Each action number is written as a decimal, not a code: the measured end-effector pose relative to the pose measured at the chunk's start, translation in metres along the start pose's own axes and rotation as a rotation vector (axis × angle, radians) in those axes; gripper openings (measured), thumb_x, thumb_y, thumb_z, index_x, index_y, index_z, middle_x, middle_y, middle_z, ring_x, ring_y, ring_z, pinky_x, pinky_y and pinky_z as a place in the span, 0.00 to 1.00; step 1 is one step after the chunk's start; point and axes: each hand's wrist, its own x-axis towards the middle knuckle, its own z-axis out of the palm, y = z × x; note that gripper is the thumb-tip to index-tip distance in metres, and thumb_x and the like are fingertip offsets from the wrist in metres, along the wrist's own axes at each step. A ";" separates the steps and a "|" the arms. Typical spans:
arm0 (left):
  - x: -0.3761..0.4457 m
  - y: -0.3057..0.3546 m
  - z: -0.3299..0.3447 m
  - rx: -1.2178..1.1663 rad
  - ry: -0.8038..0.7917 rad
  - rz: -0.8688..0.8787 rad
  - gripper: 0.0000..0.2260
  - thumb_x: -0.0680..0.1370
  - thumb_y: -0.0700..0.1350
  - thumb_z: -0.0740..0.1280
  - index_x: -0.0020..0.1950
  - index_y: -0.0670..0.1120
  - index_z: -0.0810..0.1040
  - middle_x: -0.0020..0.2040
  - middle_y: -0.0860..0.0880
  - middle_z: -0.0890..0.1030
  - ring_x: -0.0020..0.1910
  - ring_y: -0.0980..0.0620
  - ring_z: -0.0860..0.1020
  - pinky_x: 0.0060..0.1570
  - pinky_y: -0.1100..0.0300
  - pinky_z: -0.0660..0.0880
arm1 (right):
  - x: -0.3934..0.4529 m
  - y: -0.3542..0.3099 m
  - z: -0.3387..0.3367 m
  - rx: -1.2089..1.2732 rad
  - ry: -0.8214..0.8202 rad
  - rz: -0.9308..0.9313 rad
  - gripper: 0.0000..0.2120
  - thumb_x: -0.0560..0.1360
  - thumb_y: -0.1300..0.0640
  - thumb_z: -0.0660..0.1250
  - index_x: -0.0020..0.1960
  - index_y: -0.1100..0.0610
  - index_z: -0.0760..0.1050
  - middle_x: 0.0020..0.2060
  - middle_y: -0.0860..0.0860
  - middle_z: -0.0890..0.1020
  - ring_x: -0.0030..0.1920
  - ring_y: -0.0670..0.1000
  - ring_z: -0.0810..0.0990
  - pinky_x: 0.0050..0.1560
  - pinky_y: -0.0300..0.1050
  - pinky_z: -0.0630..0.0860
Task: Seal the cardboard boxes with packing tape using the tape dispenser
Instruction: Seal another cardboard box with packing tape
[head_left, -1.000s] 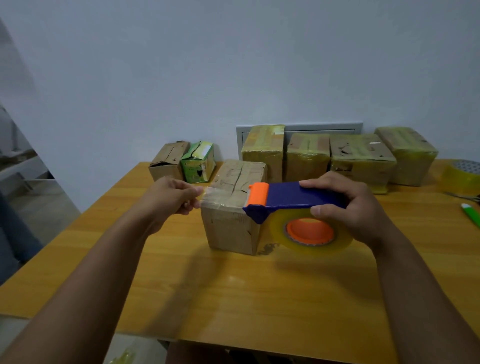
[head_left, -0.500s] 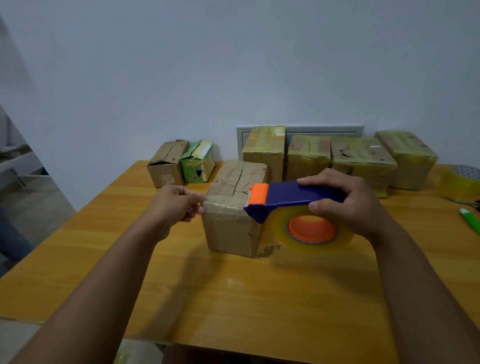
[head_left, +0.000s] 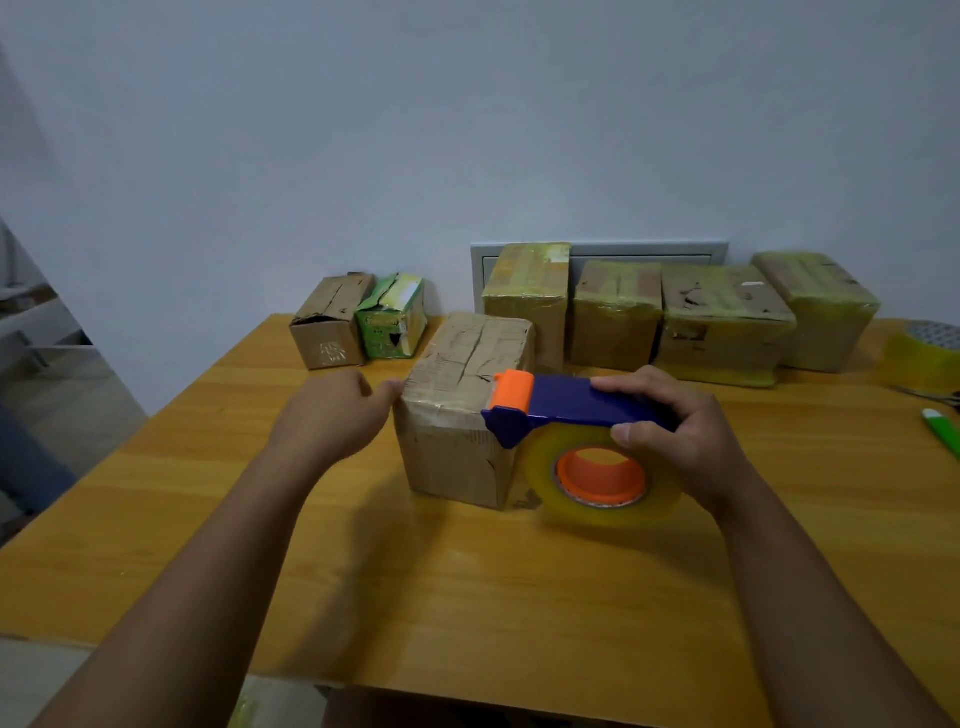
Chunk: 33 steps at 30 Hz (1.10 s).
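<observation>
A brown cardboard box (head_left: 457, 415) stands in the middle of the wooden table (head_left: 467, 597). My right hand (head_left: 670, 431) grips the blue and orange tape dispenser (head_left: 566, 410), whose orange roller rests on the box's near right top edge. Its roll of clear tape (head_left: 602, 475) hangs beside the box's right side. A strip of clear tape runs across the box's front top edge. My left hand (head_left: 337, 415) presses flat against the box's left side, fingertips at the upper left corner.
Several taped boxes (head_left: 722, 322) line the wall behind. A small brown box (head_left: 330, 325) and a torn green box (head_left: 393, 325) sit at the back left. A spare tape roll (head_left: 924, 358), scissors and a green cutter (head_left: 943, 431) lie at the right edge.
My left hand, which pinched the tape's free end away from the box, has brought it onto the box's left side and now presses flat. The dispenser has barely moved.
</observation>
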 end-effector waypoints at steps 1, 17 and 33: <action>-0.005 -0.001 0.005 0.002 0.151 0.080 0.19 0.80 0.59 0.58 0.60 0.46 0.76 0.49 0.47 0.82 0.46 0.49 0.80 0.42 0.53 0.78 | -0.001 0.002 0.002 0.007 0.012 -0.001 0.21 0.64 0.42 0.69 0.57 0.40 0.79 0.49 0.42 0.78 0.51 0.47 0.77 0.45 0.39 0.76; -0.038 0.011 0.066 0.149 0.361 0.762 0.28 0.77 0.62 0.60 0.68 0.43 0.72 0.65 0.45 0.77 0.64 0.47 0.74 0.63 0.54 0.68 | -0.009 0.007 0.025 0.075 0.083 0.017 0.21 0.65 0.44 0.69 0.57 0.45 0.79 0.51 0.49 0.78 0.50 0.44 0.77 0.44 0.33 0.75; -0.036 0.012 0.058 0.094 0.312 0.690 0.23 0.77 0.59 0.60 0.65 0.47 0.77 0.62 0.48 0.79 0.59 0.49 0.77 0.52 0.55 0.75 | -0.024 -0.003 -0.004 -0.096 -0.031 0.045 0.23 0.62 0.38 0.70 0.57 0.39 0.78 0.51 0.45 0.77 0.53 0.42 0.75 0.42 0.34 0.74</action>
